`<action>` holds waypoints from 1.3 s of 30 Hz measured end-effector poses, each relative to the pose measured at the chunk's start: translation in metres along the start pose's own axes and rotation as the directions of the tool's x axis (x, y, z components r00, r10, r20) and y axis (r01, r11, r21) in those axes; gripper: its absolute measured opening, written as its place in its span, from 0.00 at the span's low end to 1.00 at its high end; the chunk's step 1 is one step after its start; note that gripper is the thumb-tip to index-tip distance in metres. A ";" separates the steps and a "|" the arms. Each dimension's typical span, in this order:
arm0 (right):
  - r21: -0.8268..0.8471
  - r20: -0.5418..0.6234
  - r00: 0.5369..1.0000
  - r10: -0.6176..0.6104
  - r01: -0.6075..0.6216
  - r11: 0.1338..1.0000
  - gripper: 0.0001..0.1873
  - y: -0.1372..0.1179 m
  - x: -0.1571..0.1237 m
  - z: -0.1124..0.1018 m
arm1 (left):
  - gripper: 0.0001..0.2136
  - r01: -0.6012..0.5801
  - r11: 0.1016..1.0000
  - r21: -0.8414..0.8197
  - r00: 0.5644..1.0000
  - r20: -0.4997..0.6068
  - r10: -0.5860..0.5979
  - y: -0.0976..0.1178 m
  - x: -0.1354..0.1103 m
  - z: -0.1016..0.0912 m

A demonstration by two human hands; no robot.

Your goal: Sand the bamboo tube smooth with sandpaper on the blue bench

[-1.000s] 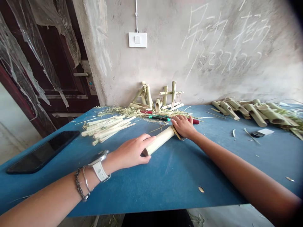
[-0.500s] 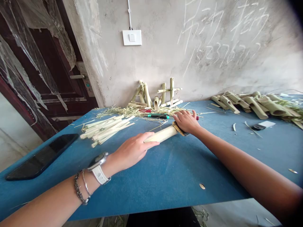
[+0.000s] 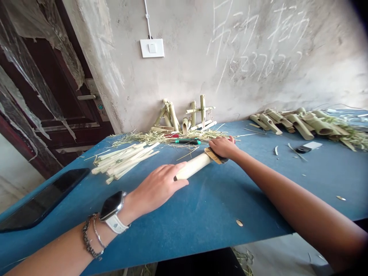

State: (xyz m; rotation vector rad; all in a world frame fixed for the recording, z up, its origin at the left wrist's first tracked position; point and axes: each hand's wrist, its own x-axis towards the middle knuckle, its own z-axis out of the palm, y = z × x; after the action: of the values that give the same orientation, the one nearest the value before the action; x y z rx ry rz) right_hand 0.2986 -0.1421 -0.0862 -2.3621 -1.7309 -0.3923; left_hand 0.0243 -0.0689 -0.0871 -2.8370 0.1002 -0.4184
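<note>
A pale bamboo tube (image 3: 194, 167) lies slantwise over the blue table, its near end toward me. My left hand (image 3: 161, 184) is closed on that near end, thumb on one side and fingers on the other. At the far end, my right hand (image 3: 222, 147) presses a piece of sandpaper (image 3: 213, 156), tan on one face and dark on the other, around the tube. The palm and most fingers of the right hand hide the tube's far end. On my left wrist are a watch (image 3: 112, 205) and bracelets.
Thin bamboo sticks (image 3: 125, 161) are piled left of the tube, near a large black phone-like slab (image 3: 43, 199). Shavings (image 3: 135, 138), a green-black pen (image 3: 187, 142) and small bamboo structures (image 3: 202, 111) lie along the wall. Cut bamboo pieces (image 3: 300, 126) fill the back right; a black-and-silver object (image 3: 309, 147) sits before them.
The view has turned slightly, so the surroundings sit farther left. Both hands keep their hold on the tube and sandpaper; the left thumb lies slightly farther from the fingers.
</note>
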 end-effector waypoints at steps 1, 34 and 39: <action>-0.006 -0.009 1.000 0.004 -0.004 1.000 0.23 -0.002 -0.001 0.000 | 0.13 0.000 1.000 -0.009 1.000 -0.002 0.000 0.001 0.000 -0.001; 0.134 0.008 0.998 -0.064 0.062 0.989 0.26 -0.026 -0.010 0.000 | 0.14 0.489 0.871 0.039 0.872 -0.006 -0.490 -0.015 0.000 0.001; 0.102 0.213 0.972 -0.103 0.083 0.991 0.30 -0.041 -0.019 -0.004 | 0.20 0.501 0.865 0.010 0.856 0.140 -0.497 -0.024 -0.002 0.008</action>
State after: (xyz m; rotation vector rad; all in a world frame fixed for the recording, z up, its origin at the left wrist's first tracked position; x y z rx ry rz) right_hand 0.2539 -0.1478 -0.0891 -2.3390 -1.9141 -0.0639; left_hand 0.0253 -0.0438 -0.0888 -2.8802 -0.6806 -0.3179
